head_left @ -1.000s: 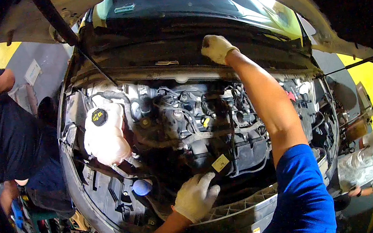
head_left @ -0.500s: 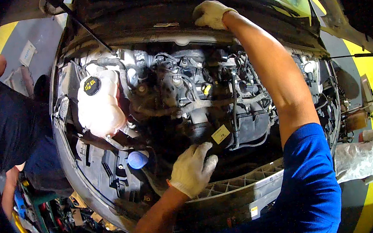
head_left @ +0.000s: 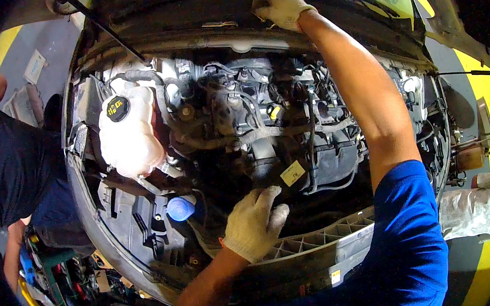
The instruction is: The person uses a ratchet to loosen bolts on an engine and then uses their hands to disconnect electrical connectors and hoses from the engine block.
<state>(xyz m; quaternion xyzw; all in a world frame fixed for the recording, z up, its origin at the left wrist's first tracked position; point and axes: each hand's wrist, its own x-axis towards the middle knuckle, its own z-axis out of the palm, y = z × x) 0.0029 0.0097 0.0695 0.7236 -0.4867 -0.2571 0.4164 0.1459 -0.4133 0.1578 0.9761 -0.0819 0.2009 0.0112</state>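
Car engine (head_left: 246,106): middle of open bay (head_left: 121,211). White coolant tank (head_left: 131,138): left of engine. Right gloved hand (head_left: 282,7): beyond engine, over dark panel (head_left: 176,14); fingers curled inward, cannot tell whether pinching anything. Left gloved hand (head_left: 254,226): near side of engine; fingers loosely bent together, thumb apart. Blue cap (head_left: 180,209): near-left of engine. Pale yellow label (head_left: 293,173): near side of engine, beside left hand.

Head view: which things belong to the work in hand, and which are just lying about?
In the work: engine, near the gloved left hand; dark panel, by the gloved right hand.

Lying about: green crate, lower left; flat white item, upper left.
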